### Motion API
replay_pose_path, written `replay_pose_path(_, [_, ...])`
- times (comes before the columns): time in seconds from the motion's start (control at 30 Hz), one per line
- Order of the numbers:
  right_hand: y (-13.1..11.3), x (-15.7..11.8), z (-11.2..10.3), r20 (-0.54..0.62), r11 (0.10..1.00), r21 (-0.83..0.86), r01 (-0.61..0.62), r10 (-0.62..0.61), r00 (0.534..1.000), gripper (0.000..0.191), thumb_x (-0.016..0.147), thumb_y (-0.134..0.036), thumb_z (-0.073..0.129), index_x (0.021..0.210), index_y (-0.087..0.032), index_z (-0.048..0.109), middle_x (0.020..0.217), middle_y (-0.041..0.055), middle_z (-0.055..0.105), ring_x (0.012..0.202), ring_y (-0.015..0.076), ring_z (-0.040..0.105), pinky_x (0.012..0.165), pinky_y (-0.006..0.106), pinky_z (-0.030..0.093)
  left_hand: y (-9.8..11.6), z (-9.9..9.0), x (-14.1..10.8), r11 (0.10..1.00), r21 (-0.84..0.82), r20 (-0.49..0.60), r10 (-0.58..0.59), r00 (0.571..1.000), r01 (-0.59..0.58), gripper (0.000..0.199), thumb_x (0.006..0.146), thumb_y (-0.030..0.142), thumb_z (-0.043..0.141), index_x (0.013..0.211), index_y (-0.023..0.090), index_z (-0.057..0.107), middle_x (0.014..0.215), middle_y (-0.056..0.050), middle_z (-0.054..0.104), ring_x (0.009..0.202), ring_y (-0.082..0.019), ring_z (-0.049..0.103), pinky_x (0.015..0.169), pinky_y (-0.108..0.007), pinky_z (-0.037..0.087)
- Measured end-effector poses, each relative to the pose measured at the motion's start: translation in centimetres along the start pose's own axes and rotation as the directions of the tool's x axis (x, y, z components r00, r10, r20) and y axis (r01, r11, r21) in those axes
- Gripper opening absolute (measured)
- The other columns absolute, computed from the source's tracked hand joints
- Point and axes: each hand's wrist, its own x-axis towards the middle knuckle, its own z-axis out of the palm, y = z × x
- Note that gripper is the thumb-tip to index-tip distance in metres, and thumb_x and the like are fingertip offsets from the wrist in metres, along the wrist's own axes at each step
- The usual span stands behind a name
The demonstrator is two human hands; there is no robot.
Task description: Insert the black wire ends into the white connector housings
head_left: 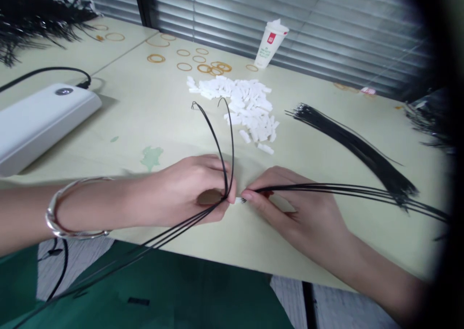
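Between the fingertips of my left hand (192, 186) is a small white plastic connector (238, 201), mostly hidden. Several thin black wires (181, 230) run past those fingers, down to the lower left, and a few bent ends curve upward above the hand. Close by on the right, my right hand (300, 203) pinches a few black wires (326, 188) near their ends, with the tips at the connector. Whether any tip is inside it cannot be made out. Those wires trail off to the right.
Beyond my hands lies a heap of white connectors (250, 104). A black wire bundle (348, 138) rests at right. Rubber bands (213, 68) and a tilted paper cup (270, 46) are at the back. A white power bank (43, 121) and more wires (32, 19) occupy the left.
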Motion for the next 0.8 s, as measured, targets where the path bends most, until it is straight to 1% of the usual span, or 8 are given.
replay_pose_path(0.1, [-0.02,-0.07,-0.04,0.016,1.0,0.026,0.002,-0.002,1.0,0.007,0.086,-0.017,0.054,0.082,-0.019,0.06,0.078,-0.0001,0.064,0.073,0.0133,0.058,0.066,0.027,0.045,0.02,0.13,-0.03,1.0,-0.008,-0.013,-0.005,1.0,0.005,0.006,0.075,0.009,0.06,0.077,0.014,0.063,0.079,-0.004,0.062,0.076,-0.011,0.058,0.069,-0.02,0.048])
replay_pose_path(0.2, [0.08,-0.04,-0.09,0.018,1.0,0.024,0.006,-0.007,1.0,0.01,0.087,-0.017,0.053,0.081,-0.02,0.06,0.077,0.0001,0.064,0.073,0.0138,0.058,0.066,0.028,0.046,0.03,0.28,-0.06,1.0,-0.015,-0.022,-0.008,1.0,0.007,0.007,0.075,0.009,0.06,0.076,0.015,0.063,0.08,-0.004,0.063,0.075,-0.011,0.058,0.067,-0.02,0.048])
replay_pose_path(0.33, [0.13,0.06,-0.08,0.019,0.999,0.03,0.015,-0.016,1.0,0.01,0.087,-0.016,0.053,0.08,-0.019,0.06,0.077,-0.0002,0.063,0.074,0.0126,0.057,0.067,0.026,0.045,-0.03,0.26,-0.01,1.0,0.01,-0.021,0.013,1.0,-0.013,0.006,0.075,0.01,0.06,0.077,0.015,0.062,0.08,-0.004,0.063,0.074,-0.012,0.058,0.068,-0.021,0.048])
replay_pose_path(0.47, [0.04,-0.03,-0.13,0.049,0.999,0.028,0.014,-0.016,0.999,0.011,0.087,-0.016,0.053,0.082,-0.018,0.062,0.079,0.0005,0.062,0.075,0.0124,0.056,0.068,0.026,0.043,-0.1,0.15,0.08,1.0,-0.002,-0.009,0.021,1.0,-0.021,0.005,0.076,0.011,0.059,0.078,0.015,0.062,0.08,-0.005,0.063,0.075,-0.012,0.058,0.068,-0.022,0.048])
replay_pose_path(0.6, [0.12,-0.2,-0.21,0.034,0.999,0.046,0.011,-0.013,0.999,0.011,0.087,-0.016,0.052,0.084,-0.019,0.062,0.08,0.0001,0.062,0.076,0.0128,0.056,0.069,0.026,0.043,-0.07,0.13,0.01,1.0,0.008,-0.005,0.022,1.0,-0.022,0.005,0.075,0.009,0.06,0.079,0.013,0.062,0.08,-0.005,0.063,0.075,-0.011,0.057,0.068,-0.021,0.047])
replay_pose_path(0.7, [0.26,-0.25,-0.28,0.049,0.999,0.054,0.011,-0.013,0.999,0.012,0.088,-0.015,0.052,0.084,-0.021,0.061,0.082,-0.0002,0.062,0.078,0.0128,0.056,0.071,0.026,0.043,-0.05,0.12,-0.09,1.0,0.006,-0.008,0.025,1.0,-0.025,0.006,0.075,0.01,0.06,0.079,0.013,0.062,0.081,-0.005,0.062,0.076,-0.012,0.056,0.068,-0.022,0.047])
replay_pose_path(0.8, [0.29,-0.25,-0.39,0.066,0.998,0.039,0.041,-0.043,0.997,0.013,0.088,-0.013,0.05,0.084,-0.021,0.059,0.083,0.0001,0.061,0.078,0.0134,0.055,0.071,0.028,0.043,-0.12,0.14,-0.11,1.0,-0.005,-0.008,0.01,1.0,-0.01,0.006,0.076,0.01,0.058,0.08,0.014,0.062,0.081,-0.005,0.062,0.076,-0.012,0.056,0.068,-0.022,0.047])
